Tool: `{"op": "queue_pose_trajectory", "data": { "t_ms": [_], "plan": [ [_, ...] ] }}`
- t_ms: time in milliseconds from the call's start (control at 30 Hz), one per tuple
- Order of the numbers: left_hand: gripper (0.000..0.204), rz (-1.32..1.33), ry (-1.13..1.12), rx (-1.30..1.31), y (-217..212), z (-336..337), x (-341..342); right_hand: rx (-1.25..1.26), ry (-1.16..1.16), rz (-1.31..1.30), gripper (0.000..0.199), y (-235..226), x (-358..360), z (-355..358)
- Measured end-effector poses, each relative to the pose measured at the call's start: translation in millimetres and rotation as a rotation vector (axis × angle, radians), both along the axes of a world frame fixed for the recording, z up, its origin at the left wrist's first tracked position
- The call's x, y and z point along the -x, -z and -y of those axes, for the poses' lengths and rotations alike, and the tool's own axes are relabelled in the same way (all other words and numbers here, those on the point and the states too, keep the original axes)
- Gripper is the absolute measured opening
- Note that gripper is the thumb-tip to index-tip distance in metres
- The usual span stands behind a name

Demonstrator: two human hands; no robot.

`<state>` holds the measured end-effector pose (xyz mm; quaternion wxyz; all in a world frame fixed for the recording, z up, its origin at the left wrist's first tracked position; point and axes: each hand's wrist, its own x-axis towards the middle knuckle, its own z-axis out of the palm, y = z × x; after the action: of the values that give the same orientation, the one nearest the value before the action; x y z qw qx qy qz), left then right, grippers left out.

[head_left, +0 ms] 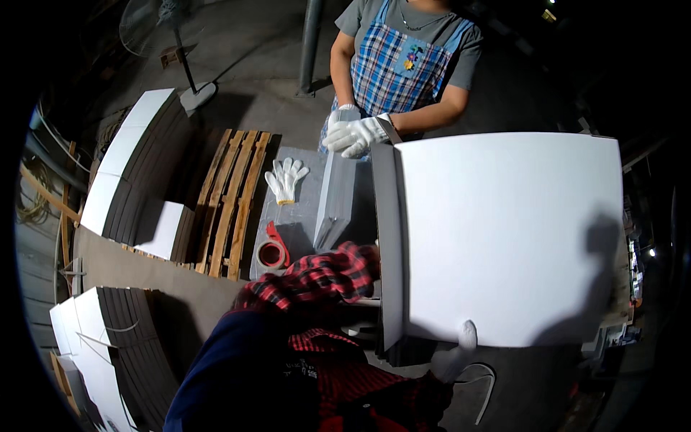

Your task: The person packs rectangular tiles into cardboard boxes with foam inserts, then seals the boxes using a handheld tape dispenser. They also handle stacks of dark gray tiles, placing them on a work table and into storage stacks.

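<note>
A large white cardboard sheet (pixel 511 237) with a folded grey flap (pixel 392 245) along its left side fills the right of the view. My right hand (pixel 455 354), in a pale glove, grips its near edge, with the thumb over the white face and the other fingers mostly hidden. My left arm, in a red-and-black plaid sleeve, reaches to the flap's left edge; the left hand is hidden there. Across from me, a co-worker's white-gloved hands (pixel 353 133) rest on the far end of a narrow pale bundle of flat pieces (pixel 337 191).
On the grey table (pixel 302 230) lie a loose white glove (pixel 286 178) and a red tape dispenser (pixel 273 250). Left of it are a wooden pallet (pixel 232 201) and stacks of white-faced cardboard (pixel 129 158), (pixel 108 353). A standing fan (pixel 180 50) and a post (pixel 309 50) are farther back.
</note>
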<state>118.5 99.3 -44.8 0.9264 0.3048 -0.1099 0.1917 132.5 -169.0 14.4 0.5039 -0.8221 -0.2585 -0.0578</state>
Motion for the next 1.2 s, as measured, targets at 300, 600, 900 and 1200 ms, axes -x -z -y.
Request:
{"op": "queue_pose_trajectory", "data": {
  "t_ms": [300,600,900,1200],
  "plan": [
    [0.047,0.239,0.010,0.272,-0.8,-204.5,48.8,0.286,0.146,0.247,0.026,105.4,56.3,-28.2],
    [0.055,-0.389,0.251,0.432,-50.4,-352.8,84.7,0.143,0.321,0.194,0.022,96.9,172.7,-196.9],
    [0.055,-0.380,0.415,-0.242,-10.8,-458.1,17.7,0.121,0.299,0.300,0.029,120.3,195.6,-266.5],
    [0.055,-0.409,-0.208,-1.497,-10.3,-504.9,-12.3,0.168,0.233,0.069,0.031,114.1,158.3,-291.0]
  ]
}}
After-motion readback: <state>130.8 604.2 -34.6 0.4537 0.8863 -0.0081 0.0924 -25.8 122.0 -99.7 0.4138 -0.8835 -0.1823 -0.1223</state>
